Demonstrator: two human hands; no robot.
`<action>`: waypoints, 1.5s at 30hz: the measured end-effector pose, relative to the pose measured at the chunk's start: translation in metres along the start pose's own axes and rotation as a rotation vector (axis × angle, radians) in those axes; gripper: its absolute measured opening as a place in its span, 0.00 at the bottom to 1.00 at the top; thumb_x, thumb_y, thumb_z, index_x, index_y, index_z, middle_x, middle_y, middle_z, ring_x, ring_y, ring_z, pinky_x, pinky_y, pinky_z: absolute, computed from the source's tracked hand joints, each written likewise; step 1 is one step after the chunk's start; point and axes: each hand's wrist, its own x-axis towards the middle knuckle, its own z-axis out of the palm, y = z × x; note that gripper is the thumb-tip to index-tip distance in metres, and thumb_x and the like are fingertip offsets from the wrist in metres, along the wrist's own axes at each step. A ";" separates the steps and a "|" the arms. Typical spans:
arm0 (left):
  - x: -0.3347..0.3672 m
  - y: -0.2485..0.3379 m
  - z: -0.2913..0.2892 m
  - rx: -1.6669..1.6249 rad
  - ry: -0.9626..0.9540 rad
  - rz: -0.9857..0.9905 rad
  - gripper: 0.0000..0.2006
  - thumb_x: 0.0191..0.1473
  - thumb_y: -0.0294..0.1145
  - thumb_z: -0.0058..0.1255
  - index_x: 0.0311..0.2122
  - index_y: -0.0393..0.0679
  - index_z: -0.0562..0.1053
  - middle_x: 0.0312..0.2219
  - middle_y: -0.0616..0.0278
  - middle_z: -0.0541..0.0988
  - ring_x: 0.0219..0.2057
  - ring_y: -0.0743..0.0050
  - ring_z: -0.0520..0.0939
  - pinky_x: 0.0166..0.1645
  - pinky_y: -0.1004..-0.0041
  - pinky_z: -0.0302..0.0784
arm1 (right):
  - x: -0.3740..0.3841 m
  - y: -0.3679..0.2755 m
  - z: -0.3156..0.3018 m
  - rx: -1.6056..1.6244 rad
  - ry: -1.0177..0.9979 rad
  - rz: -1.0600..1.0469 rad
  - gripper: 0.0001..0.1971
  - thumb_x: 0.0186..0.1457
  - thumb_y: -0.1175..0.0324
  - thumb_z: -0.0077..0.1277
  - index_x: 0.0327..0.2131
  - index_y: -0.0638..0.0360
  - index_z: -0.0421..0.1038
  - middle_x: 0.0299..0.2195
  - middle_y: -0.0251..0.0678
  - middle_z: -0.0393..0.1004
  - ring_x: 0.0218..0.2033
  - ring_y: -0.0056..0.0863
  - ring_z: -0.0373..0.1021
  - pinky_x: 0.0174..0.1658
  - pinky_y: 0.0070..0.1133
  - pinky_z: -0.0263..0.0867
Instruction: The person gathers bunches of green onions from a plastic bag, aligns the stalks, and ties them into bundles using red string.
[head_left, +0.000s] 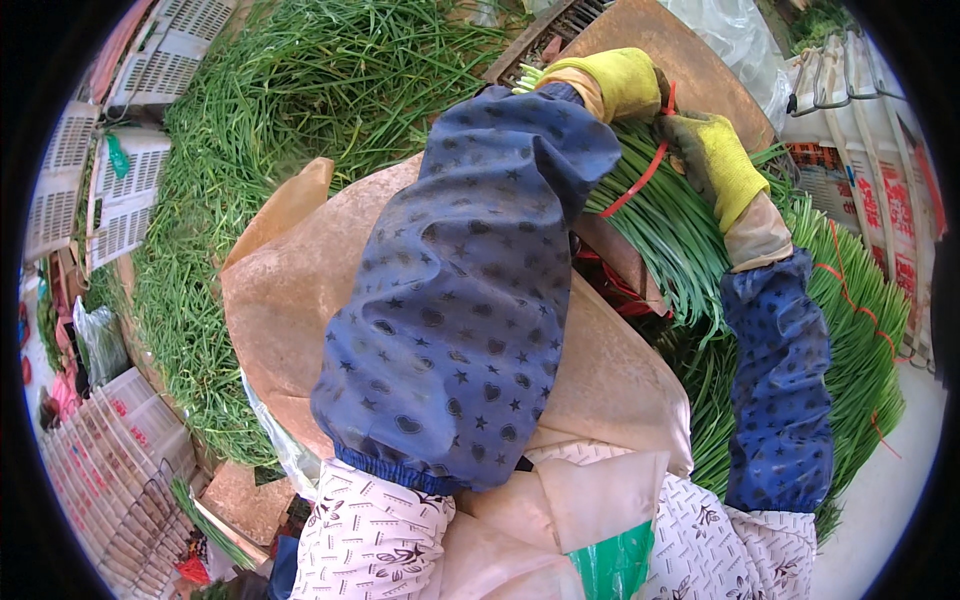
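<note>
A bunch of long green chives (675,235) lies over a brown board in front of me, its pale stem ends at the upper left and leaf tips toward the lower right. A thin red tie (640,182) loops round it, with an end standing up between my hands. My left hand (622,85), in a yellow glove, lies across the bunch with its fingers curled at the tie. Gloved in yellow too, my right hand (715,165) pinches the tie from the other side. The fingertips are partly hidden. Blue patterned sleeves cover both forearms.
Loose chives (340,90) are heaped at the left and far side. More tied bundles (850,320) stand at the right. A brown sheet (300,270) spreads beneath my left arm. White plastic crates (120,450) line the left side, and clear plastic (740,45) lies at the back.
</note>
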 end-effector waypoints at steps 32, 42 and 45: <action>-0.083 0.069 -0.047 0.049 0.407 -0.053 0.08 0.45 0.33 0.51 0.27 0.40 0.76 0.26 0.55 0.76 0.33 0.53 0.76 0.39 0.63 0.71 | -0.053 -0.094 -0.002 -0.018 0.503 0.331 0.49 0.33 0.49 0.63 0.59 0.59 0.52 0.53 0.45 0.60 0.55 0.45 0.56 0.59 0.40 0.47; -0.082 0.065 -0.032 0.059 0.571 -0.052 0.07 0.42 0.30 0.51 0.28 0.38 0.73 0.27 0.51 0.75 0.32 0.47 0.74 0.37 0.59 0.69 | -0.012 -0.120 0.008 0.673 0.816 0.373 0.29 0.43 0.77 0.52 0.53 0.63 0.60 0.41 0.48 0.72 0.40 0.45 0.70 0.43 0.31 0.66; -0.085 0.066 -0.034 0.081 0.598 -0.049 0.07 0.42 0.30 0.51 0.27 0.39 0.73 0.27 0.51 0.75 0.32 0.47 0.74 0.38 0.59 0.69 | 0.000 -0.111 0.012 0.465 0.846 0.292 0.23 0.46 0.77 0.50 0.49 0.60 0.65 0.38 0.49 0.72 0.38 0.44 0.71 0.40 0.30 0.67</action>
